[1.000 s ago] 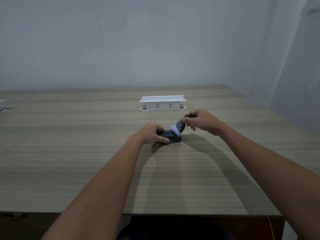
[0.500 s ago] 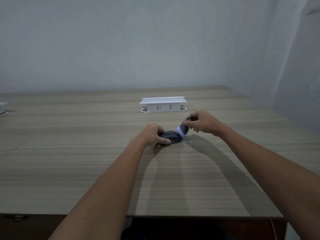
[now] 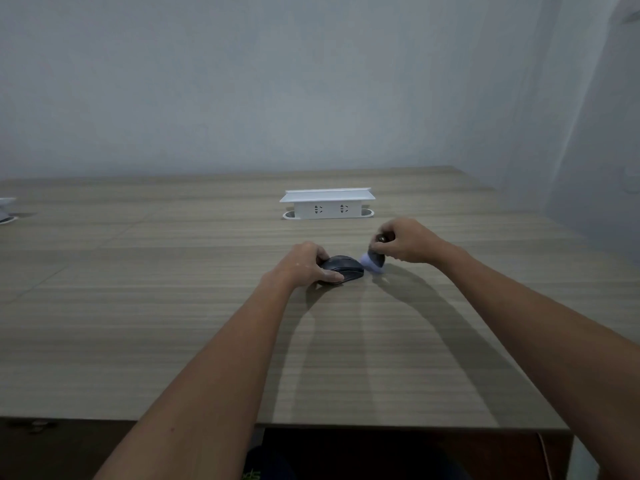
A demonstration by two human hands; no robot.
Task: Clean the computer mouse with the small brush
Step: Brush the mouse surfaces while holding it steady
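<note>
Brushing step: left hand (image 3: 304,265) grips the mouse (image 3: 343,266) on the table (image 3: 173,306), right hand (image 3: 405,242) pinches the brush (image 3: 373,261) just beside it; next, bristles should return onto the shell

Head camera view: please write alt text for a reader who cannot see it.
A left hand holds a dark computer mouse on a wooden table, while the right hand holds a small brush just beside it. A white socket box stands behind.

The table (image 3: 173,306) is being viewed from head height (a single wide view), facing forward and downward toward the wall (image 3: 242,81).
</note>
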